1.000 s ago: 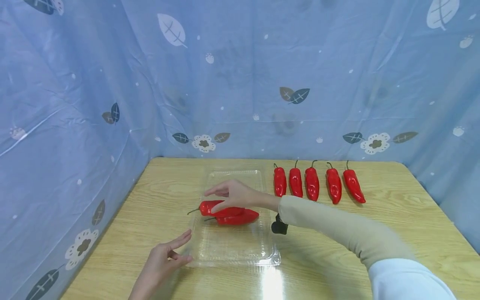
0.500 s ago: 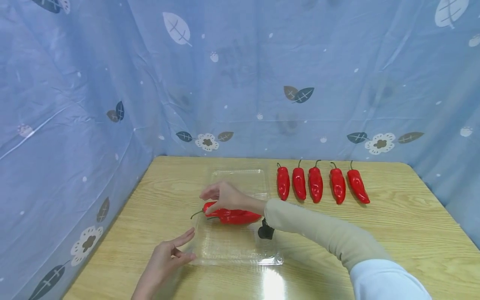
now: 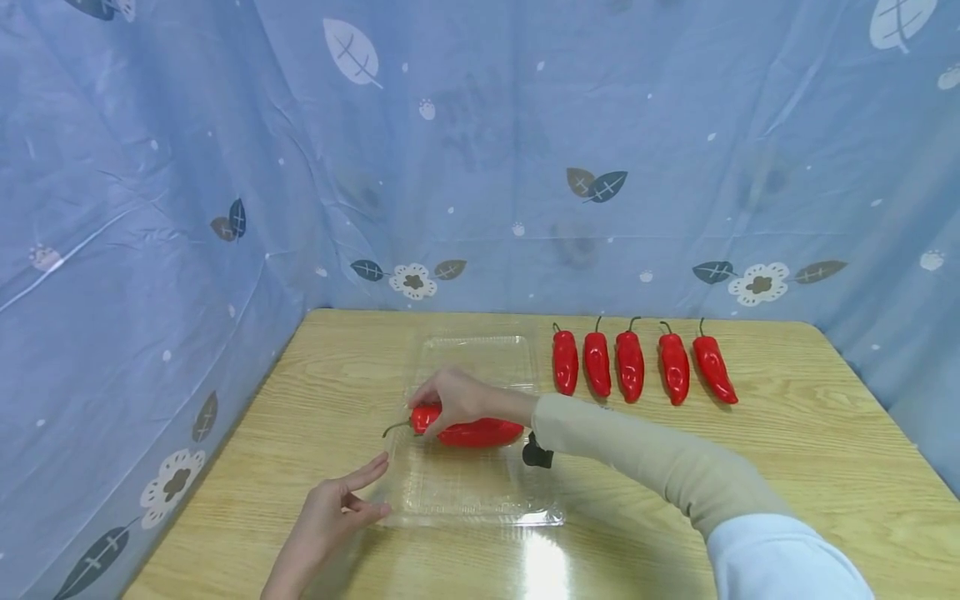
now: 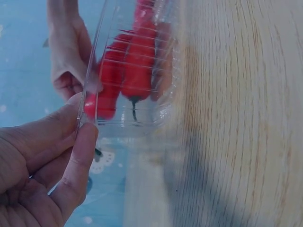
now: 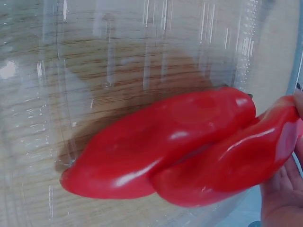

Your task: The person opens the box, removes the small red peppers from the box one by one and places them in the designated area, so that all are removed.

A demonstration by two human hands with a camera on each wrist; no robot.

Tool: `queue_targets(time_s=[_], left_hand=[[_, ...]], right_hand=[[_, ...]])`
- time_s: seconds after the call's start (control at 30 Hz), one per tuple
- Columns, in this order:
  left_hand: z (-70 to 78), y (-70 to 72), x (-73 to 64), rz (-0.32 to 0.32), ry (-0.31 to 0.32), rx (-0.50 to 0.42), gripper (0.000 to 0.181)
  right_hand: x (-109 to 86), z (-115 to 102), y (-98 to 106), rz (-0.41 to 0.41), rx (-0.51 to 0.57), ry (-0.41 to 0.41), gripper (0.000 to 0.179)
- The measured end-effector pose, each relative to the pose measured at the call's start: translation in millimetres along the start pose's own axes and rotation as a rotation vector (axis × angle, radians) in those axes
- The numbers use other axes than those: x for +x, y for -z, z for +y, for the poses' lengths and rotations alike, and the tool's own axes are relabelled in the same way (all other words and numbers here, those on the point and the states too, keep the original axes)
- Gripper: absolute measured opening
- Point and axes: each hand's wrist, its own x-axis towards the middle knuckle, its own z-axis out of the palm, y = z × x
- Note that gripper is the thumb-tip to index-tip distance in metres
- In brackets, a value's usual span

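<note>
A clear plastic box (image 3: 480, 492) lies on the table with its lid (image 3: 480, 354) folded back behind it. My left hand (image 3: 326, 517) pinches the box's left rim (image 4: 86, 101) between thumb and finger. Inside, one red pepper (image 5: 165, 137) lies crosswise, its stem end to the left. Against it leans a second red pepper (image 5: 236, 165), tilted up at its stem end, which my right hand (image 3: 456, 396) grips from above. Its stem sticks out over the rim; in the head view the hand hides its middle.
Several red peppers (image 3: 630, 367) lie in a row at the back of the wooden table (image 3: 750, 467), right of the lid. A black wrist camera (image 3: 537, 452) hangs beneath my right wrist. Patterned blue cloth (image 3: 517, 150) stands behind and at the sides.
My right hand has come down to the left, and its spread fingers have closed on the upper pepper near the stem. My left hand stays at the rim. The head view has shifted slightly.
</note>
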Motion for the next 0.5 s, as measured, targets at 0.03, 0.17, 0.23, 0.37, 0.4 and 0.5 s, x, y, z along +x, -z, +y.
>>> queue_targets(time_s=[0.03, 0.17, 0.23, 0.37, 0.4, 0.5], left_hand=[[0.1, -0.2, 0.0, 0.000, -0.002, 0.003, 0.054], [0.5, -1.0, 0.5, 0.003, 0.000, 0.023, 0.053], [0.9, -1.2, 0.7, 0.003, 0.005, 0.027, 0.054], [2.4, -1.1, 0.9, 0.002, 0.007, 0.034, 0.054], [2.8, -0.9, 0.8, 0.002, 0.009, 0.034, 0.054], [3.1, -0.5, 0.5, 0.002, 0.018, 0.033, 0.054]], right_hand=[[-0.5, 0, 0, -0.007, -0.003, 0.006, 0.041], [-2.6, 1, 0, -0.016, -0.002, 0.028, 0.041], [-4.0, 0, 3, -0.004, 0.006, 0.023, 0.041], [-7.9, -5, 11, 0.032, 0.053, -0.030, 0.044], [-9.1, -7, 14, 0.041, 0.067, -0.051, 0.045], [-12.3, -10, 19, 0.066, 0.113, -0.094, 0.046]])
